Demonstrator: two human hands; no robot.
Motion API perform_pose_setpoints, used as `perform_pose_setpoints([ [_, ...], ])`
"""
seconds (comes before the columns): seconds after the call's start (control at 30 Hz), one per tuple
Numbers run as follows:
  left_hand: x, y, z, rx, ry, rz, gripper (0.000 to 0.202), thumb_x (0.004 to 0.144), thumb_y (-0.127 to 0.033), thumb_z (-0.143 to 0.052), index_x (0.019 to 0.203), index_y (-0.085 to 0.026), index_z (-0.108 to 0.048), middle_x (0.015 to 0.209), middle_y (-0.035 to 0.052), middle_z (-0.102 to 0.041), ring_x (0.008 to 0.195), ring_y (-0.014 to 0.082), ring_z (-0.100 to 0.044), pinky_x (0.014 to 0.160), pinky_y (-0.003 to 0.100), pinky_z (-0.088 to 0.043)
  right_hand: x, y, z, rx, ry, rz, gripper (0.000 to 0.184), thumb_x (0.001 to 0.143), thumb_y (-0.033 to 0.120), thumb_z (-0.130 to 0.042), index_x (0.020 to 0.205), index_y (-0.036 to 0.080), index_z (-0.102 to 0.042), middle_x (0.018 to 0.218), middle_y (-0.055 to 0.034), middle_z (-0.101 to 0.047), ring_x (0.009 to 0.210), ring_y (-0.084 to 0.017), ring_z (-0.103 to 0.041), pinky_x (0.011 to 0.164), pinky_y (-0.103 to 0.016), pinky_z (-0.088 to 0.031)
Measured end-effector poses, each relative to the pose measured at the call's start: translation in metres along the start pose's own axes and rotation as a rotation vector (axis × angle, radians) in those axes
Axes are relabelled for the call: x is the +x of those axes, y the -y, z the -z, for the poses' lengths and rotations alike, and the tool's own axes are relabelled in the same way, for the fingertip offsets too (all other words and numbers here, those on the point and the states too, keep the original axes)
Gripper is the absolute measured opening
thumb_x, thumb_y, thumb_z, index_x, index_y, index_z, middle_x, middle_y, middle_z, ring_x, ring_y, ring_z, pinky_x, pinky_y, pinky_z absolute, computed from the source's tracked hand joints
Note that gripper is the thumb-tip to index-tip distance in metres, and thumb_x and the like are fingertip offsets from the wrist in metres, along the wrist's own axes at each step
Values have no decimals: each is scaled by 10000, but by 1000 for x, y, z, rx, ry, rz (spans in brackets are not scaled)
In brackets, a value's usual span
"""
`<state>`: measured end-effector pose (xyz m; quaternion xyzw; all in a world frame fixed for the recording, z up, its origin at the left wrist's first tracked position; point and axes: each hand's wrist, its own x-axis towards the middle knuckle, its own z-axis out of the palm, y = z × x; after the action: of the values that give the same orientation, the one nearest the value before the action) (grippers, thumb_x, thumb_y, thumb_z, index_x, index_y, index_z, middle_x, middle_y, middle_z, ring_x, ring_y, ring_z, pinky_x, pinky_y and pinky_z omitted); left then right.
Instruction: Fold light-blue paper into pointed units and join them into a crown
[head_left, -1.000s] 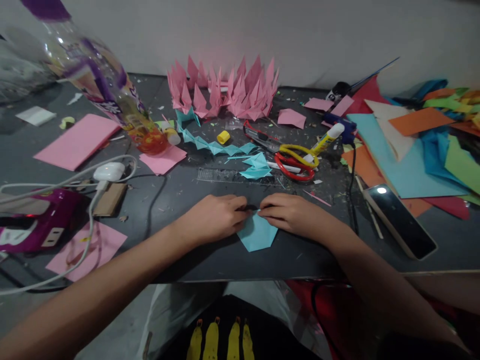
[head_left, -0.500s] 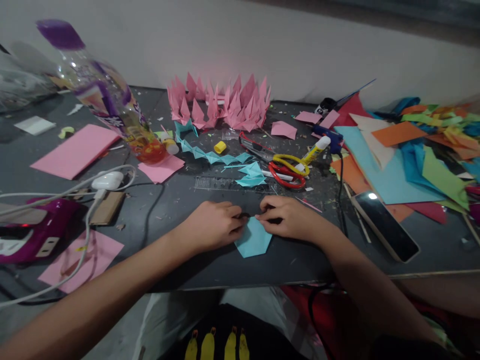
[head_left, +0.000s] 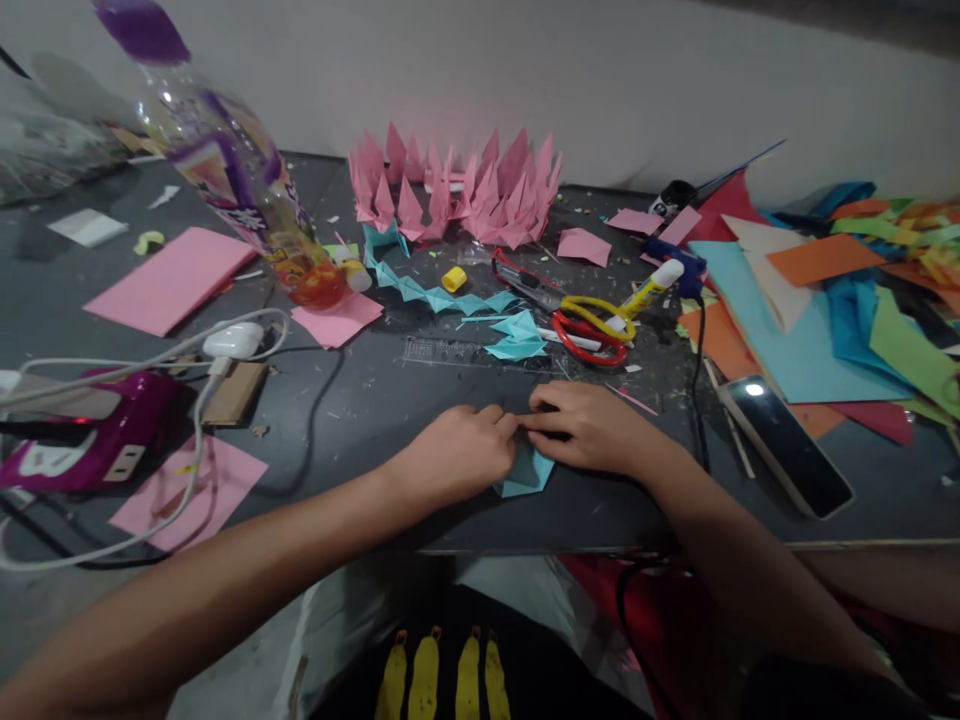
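Note:
A folded piece of light blue paper lies on the dark table near its front edge. My left hand is closed over its left and upper part, covering much of it. From the other side my right hand pinches the upper right part, its fingertips meeting those of the left hand. Just beyond the hands are a small folded light blue paper piece and a clear ruler. Behind them runs a chain of light blue folded paper.
Pink folded paper points stand by the wall. Scissors and a glue stick lie right of centre. A drink bottle, a purple power strip with cables and pink sheets are left. A phone and coloured paper lie right.
My left hand has slid right over the blue paper and now covers more of it, its fingers meeting the right hand's. The whole view has shifted slightly.

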<state>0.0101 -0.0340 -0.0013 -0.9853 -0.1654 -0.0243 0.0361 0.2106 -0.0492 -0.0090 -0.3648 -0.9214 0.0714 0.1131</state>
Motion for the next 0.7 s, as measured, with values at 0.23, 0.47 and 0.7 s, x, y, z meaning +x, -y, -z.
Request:
perform_pose_setpoints([
  [0.23,2,2,2,-53,4,57,164,850,-169,-535,724,-126,-631,707,60,-602,684,177,-559,468,258,-309,0,-5,4,-71,-18,11,350,898,258,-425,700,161,-696,679,-51,-574,624,-141,-491,588,-277,-363],
  [0.47,-8,27,6,-357,117,150,238,890,-293,-473,997,-215,-670,802,18,-637,684,142,-603,498,223,-344,-5,-12,9,143,62,-134,305,885,264,-464,719,159,-698,678,-31,-556,655,-130,-526,611,-262,-376],
  [0.7,-10,43,7,-602,149,164,279,808,-196,-564,1071,-247,-642,864,-12,-648,698,100,-590,572,183,-370,-7,-19,8,410,66,-218,175,837,256,-564,868,168,-712,762,-30,-597,679,-115,-567,623,-243,-418],
])
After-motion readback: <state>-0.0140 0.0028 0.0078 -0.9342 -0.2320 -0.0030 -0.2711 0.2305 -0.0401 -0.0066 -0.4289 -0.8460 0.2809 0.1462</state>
